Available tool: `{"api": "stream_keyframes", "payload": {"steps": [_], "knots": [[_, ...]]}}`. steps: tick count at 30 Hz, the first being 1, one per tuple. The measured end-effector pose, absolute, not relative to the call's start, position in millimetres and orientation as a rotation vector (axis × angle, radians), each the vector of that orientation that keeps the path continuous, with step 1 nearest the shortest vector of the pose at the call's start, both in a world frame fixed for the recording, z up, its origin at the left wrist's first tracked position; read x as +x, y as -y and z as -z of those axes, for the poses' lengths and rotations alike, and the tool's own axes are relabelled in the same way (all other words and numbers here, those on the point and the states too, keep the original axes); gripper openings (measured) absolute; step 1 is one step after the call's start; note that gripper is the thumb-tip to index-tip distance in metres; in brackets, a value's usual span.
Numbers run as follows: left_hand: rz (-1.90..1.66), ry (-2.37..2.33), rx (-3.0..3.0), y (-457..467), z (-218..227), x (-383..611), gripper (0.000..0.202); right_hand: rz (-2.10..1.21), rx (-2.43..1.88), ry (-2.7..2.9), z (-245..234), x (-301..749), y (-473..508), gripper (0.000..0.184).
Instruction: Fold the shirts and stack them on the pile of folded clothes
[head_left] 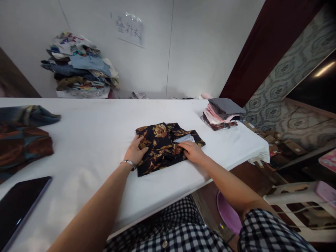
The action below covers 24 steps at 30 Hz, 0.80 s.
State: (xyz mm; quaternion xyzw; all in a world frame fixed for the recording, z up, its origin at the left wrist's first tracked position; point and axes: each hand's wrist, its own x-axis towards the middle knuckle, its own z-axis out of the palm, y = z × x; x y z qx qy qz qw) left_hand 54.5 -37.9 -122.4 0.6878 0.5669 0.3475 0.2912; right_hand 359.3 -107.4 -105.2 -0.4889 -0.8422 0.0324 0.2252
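A folded black shirt (161, 145) with a brown and orange floral print lies on the white table (105, 133) in front of me. My left hand (135, 151), with a silver watch on the wrist, rests flat at the shirt's left edge, fingers stretched out on the cloth. My right hand (193, 151) lies on the shirt's right part, fingers pressing the fabric just below its pale collar lining (185, 138). Neither hand lifts the shirt.
A stack of folded shirts (223, 113), grey on top, sits at the table's far right. Dark patterned garments (22, 140) lie at the left edge, a black tablet (19, 204) near the front left. A clothes heap (80, 68) stands by the wall. White plastic stool (301, 206) at right.
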Motion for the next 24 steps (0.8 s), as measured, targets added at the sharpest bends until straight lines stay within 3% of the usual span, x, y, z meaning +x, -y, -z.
{"api": "stream_keyframes", "payload": {"steps": [10, 24], "knots": [[-0.912, -1.532, 1.84, 37.9, 120.8, 54.8, 0.059, -0.27, -1.543, 1.887, 108.8, 391.0, 115.8, 0.026], [-0.882, -1.565, 1.827, 41.4, 114.1, 56.1, 0.058, -0.476, -1.574, 1.77, 109.1, 395.9, 121.1, 0.02]]}}
